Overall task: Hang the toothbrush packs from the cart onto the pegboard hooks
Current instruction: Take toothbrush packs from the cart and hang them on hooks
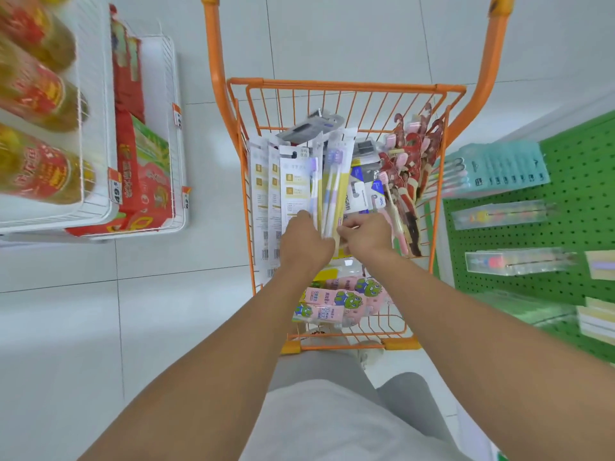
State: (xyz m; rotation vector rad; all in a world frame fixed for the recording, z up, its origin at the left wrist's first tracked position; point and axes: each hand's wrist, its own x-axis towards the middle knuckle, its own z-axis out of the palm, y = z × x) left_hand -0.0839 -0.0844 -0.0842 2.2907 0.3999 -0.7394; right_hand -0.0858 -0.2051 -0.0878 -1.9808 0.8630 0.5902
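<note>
1. Left hand (304, 239) and right hand (364, 236) side by side in the orange cart (346, 86), both gripping the lower ends of yellow-backed toothbrush packs (327, 181).
2. Left of the left hand: white packs (266, 194) standing upright.
3. Right of the right hand: red packs (411, 168).
4. Far right: green pegboard (572, 234), packs hanging on it.

Two bare forearms, no sleeves showing, left hand (304, 242) and right hand (366, 236) bare, no rings, watch or gloves visible, light grey top (336, 424) at 6 o'clock, grey trousers (319, 367) just above it, pale shoe (369, 352) at 5 o'clock
</note>
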